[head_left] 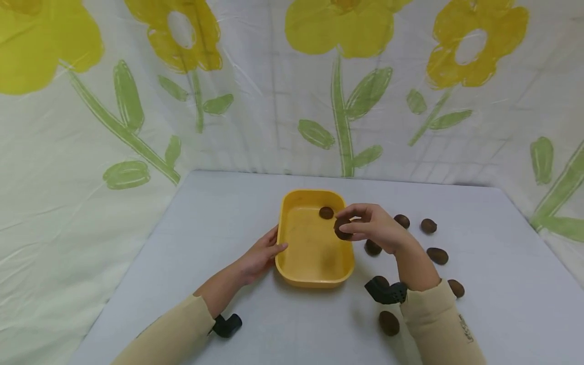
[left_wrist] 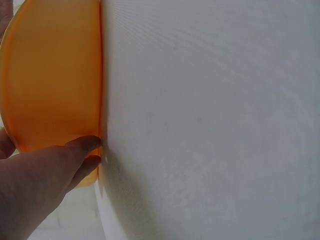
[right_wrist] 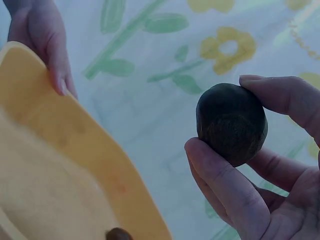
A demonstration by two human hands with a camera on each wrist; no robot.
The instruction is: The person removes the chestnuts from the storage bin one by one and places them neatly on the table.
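Observation:
In the head view, a yellow tray (head_left: 303,253) stands on the white table, with one brown chestnut (head_left: 326,213) at its far right corner. My left hand (head_left: 258,257) grips the tray's left side, thumb over the rim; the left wrist view shows fingers (left_wrist: 82,145) low against its outer wall. Over the tray's right edge, my right hand (head_left: 378,229) pinches another chestnut (right_wrist: 231,125) between thumb and fingertips. That chestnut is dark and rounded, with a duller rough patch.
Several chestnuts lie loose on the table right of the tray, such as one at the back (head_left: 429,226), one farther right (head_left: 438,255) and one near the front (head_left: 389,323). A flower-printed curtain (head_left: 274,101) hangs behind the table (head_left: 219,218).

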